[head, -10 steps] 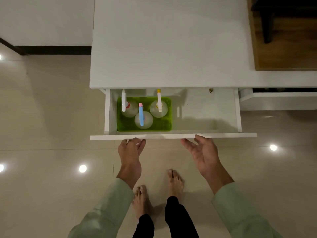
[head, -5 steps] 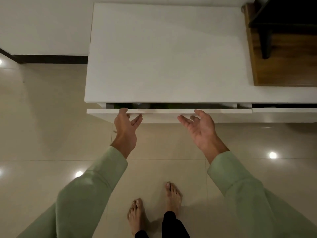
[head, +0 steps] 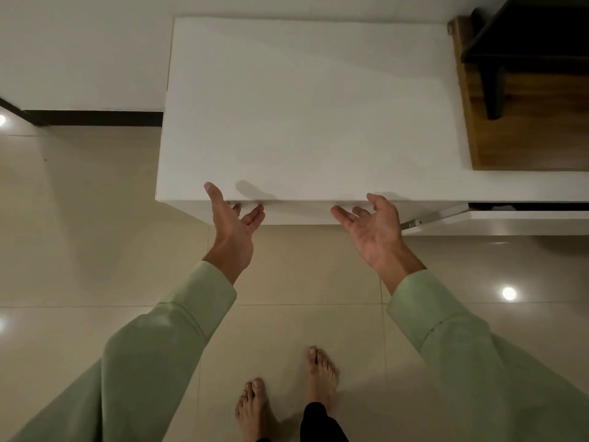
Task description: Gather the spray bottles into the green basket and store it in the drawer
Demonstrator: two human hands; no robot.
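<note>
Two hands up at the front of the white cabinet, only the one head view to go on; the drawer sits pushed in flush under the top edge, so just its white front strip shows; basket and bottles aren't visible anywhere, presumably hidden behind that front, can't tell more than that.

Left hand is palm-up-ish with the thumb lying up over the cabinet's top edge, fingers loosely spread and curled toward the drawer front; the tips are right at the front face, touching or just short of it, honestly can't tell which; not pinching anything.

Right hand is much the same, palm facing up and toward the front, fingers apart and relaxed, tips right by the front strip, thumb up near the top edge; holding nothing.

Over to the right a second drawer sticks out a bit with a dark gap above it, a metal rail showing at its left end; further back there's a wooden surface with something black on it.

Both sleeves are pale green; bare feet on shiny beige tiles with light spots reflected in them.
</note>
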